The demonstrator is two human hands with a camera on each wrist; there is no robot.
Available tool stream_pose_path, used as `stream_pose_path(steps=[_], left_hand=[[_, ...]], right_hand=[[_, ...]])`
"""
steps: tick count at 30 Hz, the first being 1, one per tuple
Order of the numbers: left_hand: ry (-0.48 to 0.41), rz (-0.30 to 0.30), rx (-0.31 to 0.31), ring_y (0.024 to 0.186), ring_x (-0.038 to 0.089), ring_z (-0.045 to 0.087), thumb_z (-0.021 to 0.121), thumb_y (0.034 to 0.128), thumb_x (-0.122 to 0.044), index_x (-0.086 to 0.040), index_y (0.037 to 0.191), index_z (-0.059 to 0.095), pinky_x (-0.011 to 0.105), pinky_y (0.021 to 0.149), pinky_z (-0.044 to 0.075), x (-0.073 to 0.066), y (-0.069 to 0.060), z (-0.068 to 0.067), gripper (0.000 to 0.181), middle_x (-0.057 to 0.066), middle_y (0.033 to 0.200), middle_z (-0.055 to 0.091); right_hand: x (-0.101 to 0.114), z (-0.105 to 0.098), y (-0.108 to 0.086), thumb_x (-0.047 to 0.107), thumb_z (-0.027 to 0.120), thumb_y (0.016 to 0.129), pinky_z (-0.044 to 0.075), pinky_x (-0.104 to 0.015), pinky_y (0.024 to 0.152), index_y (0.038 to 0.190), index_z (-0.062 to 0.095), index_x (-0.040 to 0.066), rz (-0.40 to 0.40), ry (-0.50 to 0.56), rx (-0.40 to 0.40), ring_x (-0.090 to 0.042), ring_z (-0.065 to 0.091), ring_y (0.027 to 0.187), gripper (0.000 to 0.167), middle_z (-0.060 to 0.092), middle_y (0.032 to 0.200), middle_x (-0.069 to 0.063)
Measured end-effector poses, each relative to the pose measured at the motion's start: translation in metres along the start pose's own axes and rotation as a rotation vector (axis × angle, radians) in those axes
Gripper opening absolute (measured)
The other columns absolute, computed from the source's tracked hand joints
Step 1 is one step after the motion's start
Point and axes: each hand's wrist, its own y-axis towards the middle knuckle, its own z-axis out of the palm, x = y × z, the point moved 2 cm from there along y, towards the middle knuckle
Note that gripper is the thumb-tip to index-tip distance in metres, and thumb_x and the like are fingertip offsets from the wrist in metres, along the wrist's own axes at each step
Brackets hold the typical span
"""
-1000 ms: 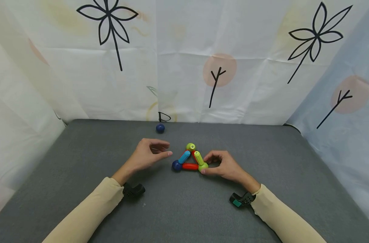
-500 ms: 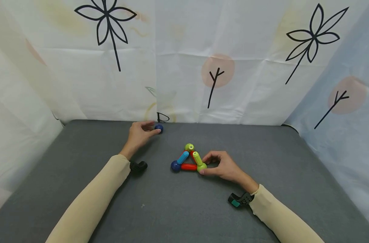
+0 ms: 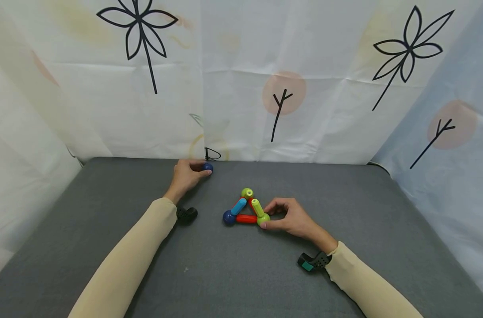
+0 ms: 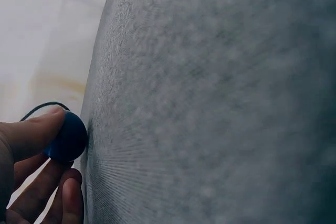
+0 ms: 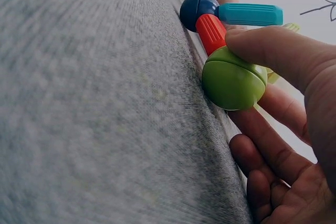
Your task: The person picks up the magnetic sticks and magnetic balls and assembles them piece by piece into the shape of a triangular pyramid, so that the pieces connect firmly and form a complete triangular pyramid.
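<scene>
Near the table's back edge my left hand (image 3: 186, 175) pinches a loose dark blue ball (image 4: 72, 137) between thumb and fingers. My right hand (image 3: 291, 217) holds the green ball (image 5: 233, 80) at the near right corner of a triangle built from balls and rods. Red rods (image 3: 247, 218) form its base, with a second dark blue ball (image 3: 229, 217) at the left corner and another green ball (image 3: 247, 193) at the far corner. From the left corner a light blue rod (image 3: 239, 206) rises at a slant; a yellow-green rod (image 3: 257, 207) rises from the held corner.
Grey cloth covers the table (image 3: 233, 274). A white printed curtain (image 3: 233, 88) stands right behind the back edge, and more curtain hangs at both sides. Each wrist wears a black band (image 3: 314, 261).
My left hand has moved from beside the triangle to the back of the table and taken hold of the loose blue ball. The right hand and triangle have stayed in place.
</scene>
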Motion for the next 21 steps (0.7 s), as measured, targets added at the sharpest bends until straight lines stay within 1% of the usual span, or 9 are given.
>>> stream_pose_path(steps=[2, 4, 6, 8, 11, 15, 18, 21], left_hand=[[-0.007, 0.013, 0.000, 0.115, 0.033, 0.063, 0.081, 0.0905, -0.023, -0.006, 0.127, 0.072, 0.048, 0.099, 0.050, -0.003, -0.002, 0.001, 0.041, 0.017, 0.120, 0.071], [-0.030, 0.034, 0.007, 0.113, 0.032, 0.065, 0.081, 0.0898, -0.022, -0.006, 0.127, 0.072, 0.047, 0.096, 0.052, -0.008, -0.006, 0.001, 0.041, 0.017, 0.119, 0.071], [-0.053, 0.060, 0.018, 0.110, 0.030, 0.067, 0.082, 0.0892, -0.023, -0.007, 0.126, 0.073, 0.046, 0.091, 0.055, -0.016, -0.010, 0.002, 0.041, 0.016, 0.119, 0.072], [-0.098, 0.092, 0.042, 0.106, 0.028, 0.068, 0.082, 0.0888, -0.022, -0.008, 0.126, 0.073, 0.043, 0.086, 0.057, -0.025, -0.016, 0.002, 0.041, 0.015, 0.118, 0.072], [-0.171, 0.162, 0.097, 0.101, 0.026, 0.070, 0.082, 0.0884, -0.019, -0.007, 0.126, 0.073, 0.036, 0.083, 0.058, -0.041, -0.026, 0.001, 0.040, 0.014, 0.115, 0.073], [-0.265, 0.256, 0.199, 0.098, 0.025, 0.070, 0.082, 0.0879, -0.014, -0.004, 0.126, 0.072, 0.028, 0.081, 0.058, -0.061, -0.042, -0.001, 0.041, 0.014, 0.115, 0.073], [-0.313, 0.297, 0.266, 0.097, 0.025, 0.070, 0.082, 0.0878, -0.011, -0.002, 0.125, 0.072, 0.026, 0.080, 0.058, -0.071, -0.054, -0.001, 0.040, 0.014, 0.114, 0.073], [-0.344, 0.328, 0.323, 0.095, 0.024, 0.070, 0.081, 0.0877, -0.007, -0.001, 0.124, 0.072, 0.029, 0.082, 0.059, -0.078, -0.064, 0.001, 0.038, 0.013, 0.110, 0.074]], right_hand=[[0.000, 0.000, 0.000, 0.011, 0.087, 0.081, 0.052, -0.030, 0.075, 0.099, 0.075, 0.011, 0.006, 0.001, 0.000, -0.027, 0.064, 0.086, 0.022, 0.071, 0.095, -0.004], [0.001, 0.000, -0.001, 0.011, 0.087, 0.081, 0.053, -0.030, 0.075, 0.099, 0.075, 0.011, 0.013, 0.003, 0.000, -0.027, 0.064, 0.086, 0.022, 0.071, 0.095, -0.004], [0.000, 0.000, -0.001, 0.011, 0.087, 0.081, 0.053, -0.030, 0.075, 0.099, 0.075, 0.010, 0.018, 0.008, 0.000, -0.027, 0.064, 0.086, 0.022, 0.071, 0.095, -0.004], [0.000, 0.000, -0.001, 0.011, 0.087, 0.081, 0.053, -0.030, 0.074, 0.099, 0.076, 0.010, 0.021, 0.012, 0.001, -0.027, 0.064, 0.086, 0.022, 0.071, 0.095, -0.005], [0.000, 0.000, -0.001, 0.011, 0.087, 0.081, 0.053, -0.030, 0.074, 0.099, 0.076, 0.010, 0.019, 0.018, 0.002, -0.026, 0.065, 0.085, 0.022, 0.071, 0.096, -0.005], [-0.001, 0.000, 0.000, 0.012, 0.088, 0.081, 0.053, -0.030, 0.074, 0.100, 0.076, 0.011, 0.017, 0.022, 0.003, -0.026, 0.065, 0.085, 0.022, 0.072, 0.096, -0.004], [-0.002, 0.000, 0.000, 0.012, 0.087, 0.081, 0.053, -0.029, 0.074, 0.100, 0.077, 0.011, 0.021, 0.026, 0.004, -0.027, 0.064, 0.085, 0.022, 0.073, 0.096, -0.004], [-0.002, -0.001, 0.001, 0.011, 0.087, 0.081, 0.053, -0.029, 0.074, 0.101, 0.077, 0.011, 0.027, 0.029, 0.007, -0.026, 0.064, 0.086, 0.022, 0.073, 0.096, -0.004]])
